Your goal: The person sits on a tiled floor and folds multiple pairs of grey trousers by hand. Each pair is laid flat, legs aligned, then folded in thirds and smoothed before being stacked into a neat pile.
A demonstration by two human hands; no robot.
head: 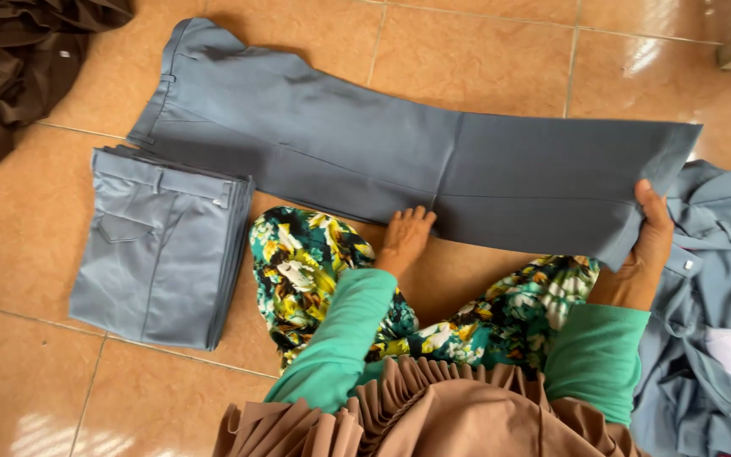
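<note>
Grey trousers [399, 156] lie flat across the tiled floor [484, 51]; soft, light, floppy cloth. Right hand [649, 241] grasps the hem end, left hand [405, 237] rests released, flat mid-leg. Best gripped at hem and waistband

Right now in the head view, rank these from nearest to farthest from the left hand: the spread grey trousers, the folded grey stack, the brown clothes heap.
1. Spread grey trousers: left hand rests on their lower edge.
2. Folded grey stack: on the tiles to its left.
3. Brown clothes heap: top left corner.
</note>
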